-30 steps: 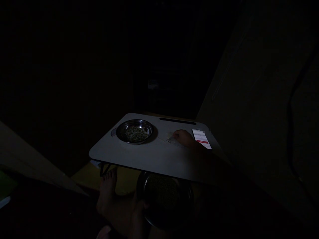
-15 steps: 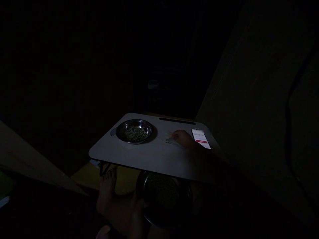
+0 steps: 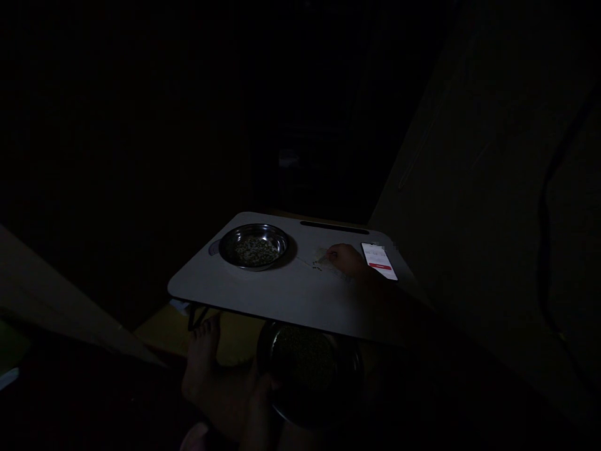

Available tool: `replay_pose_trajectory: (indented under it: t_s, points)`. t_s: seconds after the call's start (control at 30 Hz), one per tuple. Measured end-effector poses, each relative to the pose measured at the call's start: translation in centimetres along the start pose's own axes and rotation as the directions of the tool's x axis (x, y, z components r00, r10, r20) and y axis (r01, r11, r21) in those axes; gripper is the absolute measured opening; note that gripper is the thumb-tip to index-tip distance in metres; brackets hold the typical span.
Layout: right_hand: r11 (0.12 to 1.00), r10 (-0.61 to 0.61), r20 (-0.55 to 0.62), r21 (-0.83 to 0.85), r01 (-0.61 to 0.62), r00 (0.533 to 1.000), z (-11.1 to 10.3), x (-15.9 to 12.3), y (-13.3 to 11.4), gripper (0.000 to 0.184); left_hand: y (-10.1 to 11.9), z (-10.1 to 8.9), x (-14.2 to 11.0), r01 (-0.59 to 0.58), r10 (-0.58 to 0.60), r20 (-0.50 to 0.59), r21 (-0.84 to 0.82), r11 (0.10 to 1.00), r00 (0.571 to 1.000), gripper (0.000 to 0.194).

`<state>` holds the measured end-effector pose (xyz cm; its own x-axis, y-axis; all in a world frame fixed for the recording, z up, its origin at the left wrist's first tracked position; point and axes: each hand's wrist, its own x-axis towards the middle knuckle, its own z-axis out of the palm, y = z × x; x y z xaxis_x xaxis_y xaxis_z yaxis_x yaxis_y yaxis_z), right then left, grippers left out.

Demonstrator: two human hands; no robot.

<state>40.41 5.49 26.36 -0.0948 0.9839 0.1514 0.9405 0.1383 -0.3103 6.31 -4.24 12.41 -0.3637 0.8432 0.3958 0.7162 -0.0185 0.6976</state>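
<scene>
The scene is very dark. My right hand [image 3: 346, 260] rests over the small white table [image 3: 263, 291], fingers pinched together; whatever they hold is too dim to make out. Beneath and beside its fingertips lies a pale, thin patch that looks like clear plastic [image 3: 319, 255], with several small dark grains [image 3: 317, 267] on it. Low in the view, my left hand [image 3: 263, 387] grips the near-left rim of a large metal bowl [image 3: 286, 410] holding a greenish grainy mass [image 3: 307, 357]. To the left on the table stands a shiny steel bowl [image 3: 224, 252] with green and pale bits [image 3: 256, 250] inside.
A phone [image 3: 379, 260] with a lit screen lies right of my right hand. A dark slot [image 3: 334, 227] runs along the table's far edge. My bare foot [image 3: 203, 351] is below the table's left side. A wall [image 3: 483, 207] rises at right, with a dark cable [image 3: 543, 250].
My right hand's fingertips have shifted slightly right, and the plastic under them shows differently, with the dark grains more exposed. My left hand and both bowls stay about where they were.
</scene>
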Motion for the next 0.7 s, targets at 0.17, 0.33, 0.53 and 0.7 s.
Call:
replay_pose_trajectory:
  t_s: [0.17,0.33,0.53,0.7]
  points:
    - [0.999,-0.034,0.001,-0.003,0.034,0.999,0.0,0.1,-0.1,0.021,-2.8,2.0,0.2,-0.111,0.122,-0.032,0.224,0.968,0.992,0.022]
    - [0.999,-0.033,0.014,0.010,0.033,0.999,0.2,0.1,0.1,0.020,0.3,1.1,-0.6,-0.045,0.035,-0.161,-0.055,0.997,0.986,0.019]
    - [0.999,-0.019,0.001,0.025,0.019,1.000,0.4,0.1,-0.1,0.021,3.7,-0.3,-0.9,0.002,-0.017,-0.153,-0.098,0.995,0.988,0.018]
    - [0.999,-0.031,-0.008,0.014,0.031,1.000,0.4,0.1,-0.1,0.022,5.7,-1.6,-2.3,-0.016,-0.003,-0.133,-0.144,0.989,0.991,0.022]
